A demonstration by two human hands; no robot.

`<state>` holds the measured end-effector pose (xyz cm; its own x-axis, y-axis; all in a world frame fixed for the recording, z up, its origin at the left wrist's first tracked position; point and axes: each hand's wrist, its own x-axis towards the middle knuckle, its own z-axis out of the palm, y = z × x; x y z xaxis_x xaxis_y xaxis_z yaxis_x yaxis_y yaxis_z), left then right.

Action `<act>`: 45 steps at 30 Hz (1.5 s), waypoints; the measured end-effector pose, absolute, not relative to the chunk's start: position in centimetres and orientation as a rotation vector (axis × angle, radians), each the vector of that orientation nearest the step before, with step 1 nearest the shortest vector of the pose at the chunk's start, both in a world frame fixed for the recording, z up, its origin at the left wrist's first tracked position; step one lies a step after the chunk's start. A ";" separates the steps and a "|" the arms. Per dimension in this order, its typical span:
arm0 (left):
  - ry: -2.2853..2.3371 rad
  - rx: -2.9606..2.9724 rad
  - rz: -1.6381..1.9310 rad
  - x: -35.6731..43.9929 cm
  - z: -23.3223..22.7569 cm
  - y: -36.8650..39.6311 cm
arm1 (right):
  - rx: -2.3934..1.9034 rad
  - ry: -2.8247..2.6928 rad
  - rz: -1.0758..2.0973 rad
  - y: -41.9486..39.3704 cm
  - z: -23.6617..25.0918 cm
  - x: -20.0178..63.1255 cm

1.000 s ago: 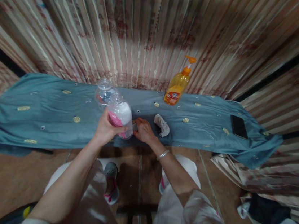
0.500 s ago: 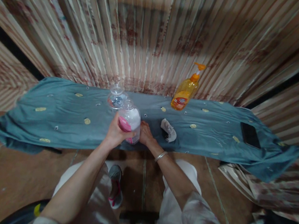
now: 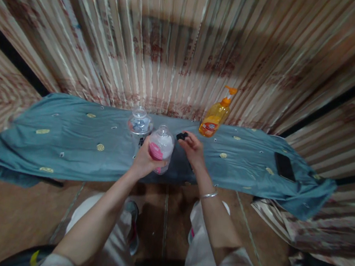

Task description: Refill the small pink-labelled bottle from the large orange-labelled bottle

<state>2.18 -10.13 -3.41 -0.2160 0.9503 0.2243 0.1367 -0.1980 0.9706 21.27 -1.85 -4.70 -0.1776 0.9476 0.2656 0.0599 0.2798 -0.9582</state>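
My left hand [image 3: 148, 161] is wrapped round a clear plastic bottle [image 3: 165, 142] with a pink label and something white showing inside. The bottle's mouth is uncapped and faces up. Just to the right, my right hand [image 3: 194, 150] pinches a small, dark, crumpled-looking piece [image 3: 182, 136] near the level of the bottle's shoulder, apart from it. What kind of thing it is cannot be made out. Behind the left hand stands a second clear container [image 3: 139, 124] with a narrow neck, partly hidden by that hand.
An orange pump bottle [image 3: 214, 118] stands at the back of the cloth-covered bench [image 3: 76, 142]. A black phone [image 3: 285, 166] lies towards the right end. A pleated curtain [image 3: 173, 63] hangs right behind the bench.
My right hand has moved from beside the bottle's base up and right, now with the dark piece in its fingers. The white, dark-marked piece on the bench no longer shows.
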 end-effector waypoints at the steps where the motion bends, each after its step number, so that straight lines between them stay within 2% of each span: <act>1: 1.375 1.360 1.478 2.5 -3.4 -9.9 | -0.924 -1.395 1.158 -1.9 -3.7 22.0; 7: 1.352 1.408 1.472 5.1 -3.1 -8.8 | -0.808 -1.311 1.357 -3.6 2.1 24.1; 19: 1.308 1.439 1.432 7.7 -2.9 -8.0 | -0.783 -1.668 1.262 -2.6 6.0 26.1; 29: 1.324 1.479 1.391 8.8 -3.8 -6.8 | -0.844 -2.154 0.928 -1.3 8.6 27.9; 39: 1.350 1.511 1.299 9.2 -3.5 -6.9 | -1.173 -2.638 0.403 -1.8 11.4 27.7; 42: 1.362 1.504 1.285 9.2 -3.4 -7.0 | -1.176 -2.703 0.384 -2.0 12.1 27.7; 45: 1.358 1.491 1.279 9.2 -3.4 -7.0 | -1.121 -2.658 0.563 -1.5 11.8 28.0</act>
